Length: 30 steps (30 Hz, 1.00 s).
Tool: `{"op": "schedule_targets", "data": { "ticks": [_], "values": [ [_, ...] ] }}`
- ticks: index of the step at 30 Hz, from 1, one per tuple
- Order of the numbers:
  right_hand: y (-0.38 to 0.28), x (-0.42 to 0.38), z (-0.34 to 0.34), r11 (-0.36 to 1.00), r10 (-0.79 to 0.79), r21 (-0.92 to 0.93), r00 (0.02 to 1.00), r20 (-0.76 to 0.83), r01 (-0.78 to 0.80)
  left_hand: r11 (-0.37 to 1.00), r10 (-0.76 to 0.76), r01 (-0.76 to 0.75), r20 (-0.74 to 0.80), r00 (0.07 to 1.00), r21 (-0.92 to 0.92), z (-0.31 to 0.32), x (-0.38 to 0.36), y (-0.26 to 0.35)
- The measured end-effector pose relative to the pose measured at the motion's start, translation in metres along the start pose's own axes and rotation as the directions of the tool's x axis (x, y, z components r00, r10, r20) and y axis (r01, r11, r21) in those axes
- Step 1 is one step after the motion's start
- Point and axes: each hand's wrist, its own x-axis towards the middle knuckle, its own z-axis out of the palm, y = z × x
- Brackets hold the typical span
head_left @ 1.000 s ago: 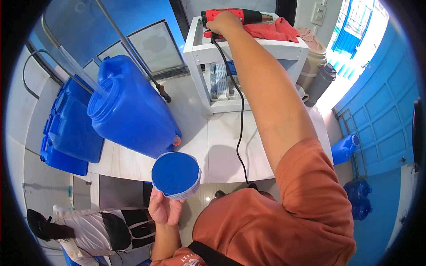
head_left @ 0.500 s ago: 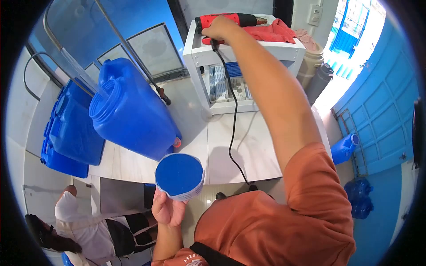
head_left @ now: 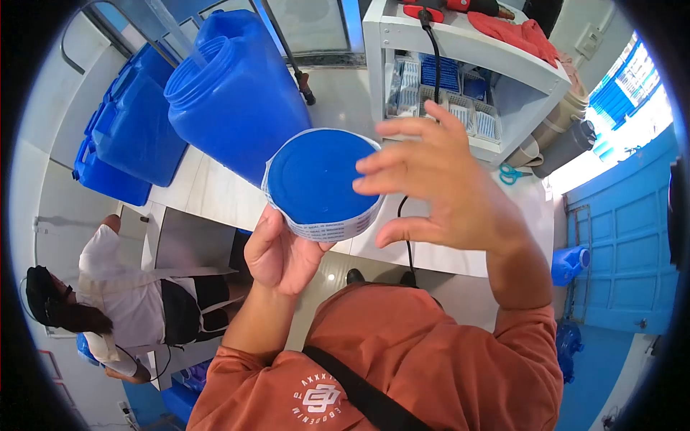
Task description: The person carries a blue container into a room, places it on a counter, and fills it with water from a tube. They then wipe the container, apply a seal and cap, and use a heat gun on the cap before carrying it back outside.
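Observation:
My left hand (head_left: 282, 253) holds a round blue cap (head_left: 322, 178) from below, top face up. A whitish printed plastic seal band (head_left: 332, 231) wraps loosely around the cap's side and stands a little above its rim. Over the right side of the cap is my right hand (head_left: 442, 188), fingers spread and holding nothing. Whether its fingertips touch the cap is hard to tell. Just behind the cap, an uncapped blue water container (head_left: 244, 115) stands on the counter (head_left: 474, 251), a clear tube reaching into its mouth.
A red heat gun (head_left: 474, 6) and a red cloth (head_left: 519, 37) lie on the white shelf (head_left: 467, 44), its cord hanging down. Teal scissors (head_left: 512, 174) are right of it. More blue containers (head_left: 136, 118) stand left. A person in white (head_left: 126, 276) is at lower left.
My right hand has let go of the heat gun and come down beside the cap, opening. My left hand has raised the cap. The view has shifted.

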Motion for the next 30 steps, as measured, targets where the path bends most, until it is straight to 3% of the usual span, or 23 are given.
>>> {"op": "schedule_targets", "data": {
  "ticks": [4, 5, 7, 8, 10, 11, 12, 14, 16, 22, 25, 27, 28, 29, 30],
  "values": [
    [0.002, -0.018, 0.0, 0.998, 0.058, 0.008, 0.998, -0.01, -0.057, 0.998, -0.004, 0.009, -0.1, 0.995, 0.054, 0.018, 0.011, -0.014],
    [0.005, -0.021, -0.001, 0.998, 0.06, 0.009, 0.998, -0.016, -0.06, 0.979, 0.008, 0.015, -0.111, 0.994, 0.205, 0.023, 0.013, -0.017],
    [0.014, -0.024, -0.009, 0.982, 0.135, 0.159, 0.975, -0.176, -0.107, 0.88, 0.012, 0.011, -0.046, 0.999, 0.475, 0.028, 0.017, -0.019],
    [0.016, -0.024, -0.011, 0.982, 0.137, 0.155, 0.974, -0.181, -0.109, 0.879, 0.007, 0.014, -0.042, 0.999, 0.477, 0.03, 0.013, -0.015],
    [0.019, -0.024, -0.018, 0.99, 0.138, 0.055, 0.97, -0.2, -0.13, 0.459, -0.174, -0.012, 0.103, 0.979, 0.888, 0.033, 0.005, -0.006],
    [0.018, -0.021, -0.02, 0.991, 0.108, 0.099, 0.978, -0.177, -0.091, 0.396, -0.202, -0.122, 0.216, 0.955, 0.91, 0.031, 0.006, -0.008],
    [0.015, -0.018, -0.02, 0.991, 0.11, 0.097, 0.977, -0.18, -0.094, 0.396, -0.206, -0.123, 0.218, 0.954, 0.91, 0.029, 0.006, -0.005],
    [0.012, -0.014, -0.021, 0.994, 0.078, 0.082, 0.985, -0.155, -0.066, 0.21, -0.409, -0.131, 0.209, 0.888, 0.969, 0.027, 0.005, 0.005],
    [0.013, -0.013, -0.023, 0.996, 0.055, 0.078, 0.988, -0.143, -0.045, 0.229, -0.34, -0.099, 0.175, 0.924, 0.968, 0.032, 0.001, 0.002],
    [0.014, -0.005, -0.013, 0.988, 0.044, 0.151, 0.991, -0.127, -0.024, 0.189, -0.286, -0.225, 0.273, 0.918, 0.956, 0.029, -0.008, 0.004],
    [0.014, 0.005, -0.009, 0.992, 0.024, 0.129, 0.994, -0.111, -0.01, 0.276, -0.264, -0.147, 0.222, 0.938, 0.95, 0.028, -0.018, 0.005],
    [0.016, 0.016, -0.013, 0.996, 0.0, 0.087, 0.994, -0.114, 0.01, 0.195, -0.2, -0.17, 0.209, 0.957, 0.966, 0.031, -0.021, 0.008],
    [0.026, 0.027, -0.018, 0.99, 0.049, 0.137, 0.965, -0.257, -0.013, 0.198, -0.202, -0.181, 0.221, 0.954, 0.963, 0.03, -0.024, 0.008],
    [0.037, 0.039, -0.024, 0.981, 0.105, 0.194, 0.914, -0.391, -0.03, 0.357, -0.136, -0.118, 0.176, 0.975, 0.927, 0.028, -0.029, 0.008],
    [0.058, 0.056, -0.036, 0.954, 0.275, 0.235, 0.856, -0.438, -0.186, 0.508, -0.081, -0.063, 0.12, 0.989, 0.859, 0.026, -0.035, 0.008]
  ]
}}
